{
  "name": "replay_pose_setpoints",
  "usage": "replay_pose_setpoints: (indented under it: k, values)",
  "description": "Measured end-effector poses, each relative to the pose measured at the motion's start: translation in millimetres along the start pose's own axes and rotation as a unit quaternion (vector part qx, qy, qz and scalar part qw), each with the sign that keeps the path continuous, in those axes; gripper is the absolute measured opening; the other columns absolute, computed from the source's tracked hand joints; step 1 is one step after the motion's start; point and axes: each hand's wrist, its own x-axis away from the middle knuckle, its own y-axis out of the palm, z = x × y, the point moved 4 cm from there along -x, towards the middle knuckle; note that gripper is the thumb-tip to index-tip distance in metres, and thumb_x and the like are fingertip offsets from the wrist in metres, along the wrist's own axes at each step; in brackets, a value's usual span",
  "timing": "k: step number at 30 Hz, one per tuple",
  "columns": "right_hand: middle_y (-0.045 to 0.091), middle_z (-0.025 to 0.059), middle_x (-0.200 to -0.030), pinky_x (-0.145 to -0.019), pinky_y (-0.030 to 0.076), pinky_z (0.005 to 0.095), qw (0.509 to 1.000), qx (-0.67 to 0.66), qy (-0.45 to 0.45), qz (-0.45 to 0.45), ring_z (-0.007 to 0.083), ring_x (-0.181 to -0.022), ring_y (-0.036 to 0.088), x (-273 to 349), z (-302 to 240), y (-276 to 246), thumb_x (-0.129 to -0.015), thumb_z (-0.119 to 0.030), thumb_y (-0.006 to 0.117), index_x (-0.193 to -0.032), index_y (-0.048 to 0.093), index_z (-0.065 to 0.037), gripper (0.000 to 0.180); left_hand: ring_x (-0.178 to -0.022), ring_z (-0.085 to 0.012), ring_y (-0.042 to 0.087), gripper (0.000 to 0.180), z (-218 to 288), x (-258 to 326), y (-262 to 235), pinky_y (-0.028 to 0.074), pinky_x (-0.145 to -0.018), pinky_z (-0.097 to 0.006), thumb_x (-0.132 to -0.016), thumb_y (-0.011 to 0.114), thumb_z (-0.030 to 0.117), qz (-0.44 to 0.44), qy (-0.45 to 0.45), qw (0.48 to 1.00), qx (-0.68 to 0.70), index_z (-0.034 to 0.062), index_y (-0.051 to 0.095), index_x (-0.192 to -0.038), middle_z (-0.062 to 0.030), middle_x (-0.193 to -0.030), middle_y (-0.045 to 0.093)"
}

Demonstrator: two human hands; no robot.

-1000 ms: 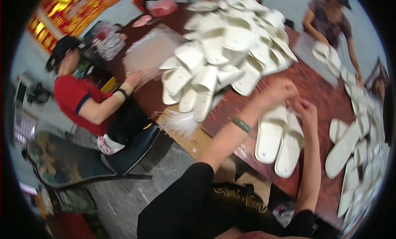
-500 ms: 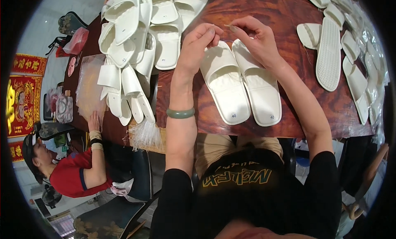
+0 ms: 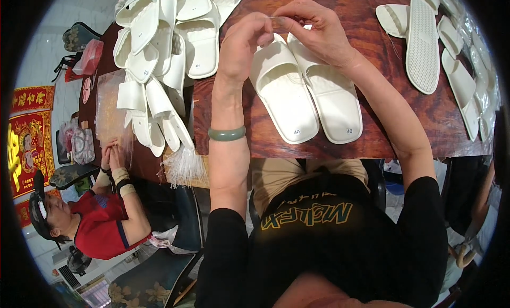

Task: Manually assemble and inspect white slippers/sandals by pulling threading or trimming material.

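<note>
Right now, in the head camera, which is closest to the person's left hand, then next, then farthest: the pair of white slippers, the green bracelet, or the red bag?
1. Pair of white slippers, right under the left hand.
2. Green bracelet, down that same wrist.
3. Red bag, far off at the table's left end.

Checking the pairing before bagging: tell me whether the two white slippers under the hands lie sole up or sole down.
Sole down. The two white slippers show their footbeds and straps, side by side on the table.

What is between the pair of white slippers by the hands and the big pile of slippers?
The left hand and forearm cross above bare wooden table, in the head view.
</note>
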Motion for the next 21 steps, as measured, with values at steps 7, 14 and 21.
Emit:
replay_pose_setpoints:
  k: [7, 14, 21]
  values:
    - [0.06, 0.0023, -0.079, -0.059, 0.042, 0.0225, 1.0, -0.014, 0.009, 0.001, 0.0083, -0.067, 0.053, 0.8, 1.7, -0.7, -0.082, -0.012, 0.065, -0.091, 0.067, -0.004, 0.012, -0.066, -0.0112, 0.037, 0.02, -0.2, 0.1, 0.5, 0.032, -0.065, -0.023, -0.09, 0.037, 0.015, -0.004, 0.0, 1.0, 0.0, 0.0032, 0.049, -0.079, 0.0018, -0.066, 0.037]
    - [0.062, 0.0045, -0.083, -0.066, 0.046, 0.0231, 1.0, -0.013, 0.005, -0.009, 0.0105, -0.075, 0.059, 1.5, 1.1, -2.8, -0.083, -0.009, 0.062, -0.091, 0.067, -0.002, 0.011, -0.066, -0.0106, 0.038, 0.019, -3.1, -0.7, 4.7, 0.032, -0.065, -0.023, -0.089, 0.039, 0.012, -0.005, -0.026, 1.0, 0.005, 0.0024, 0.049, -0.077, 0.0014, -0.067, 0.038]
    - [0.063, 0.007, -0.082, -0.067, 0.046, 0.027, 0.999, 0.038, 0.035, -0.008, 0.0139, -0.074, 0.06, -1.8, 7.3, -4.4, -0.081, -0.008, 0.062, -0.09, 0.067, -0.001, 0.012, -0.063, -0.0076, 0.035, 0.019, -9.9, -3.2, 4.4, 0.029, -0.059, -0.022, -0.088, 0.04, 0.01, 0.006, -0.012, 0.996, -0.091, 0.0021, 0.049, -0.073, 0.0011, -0.07, 0.041]
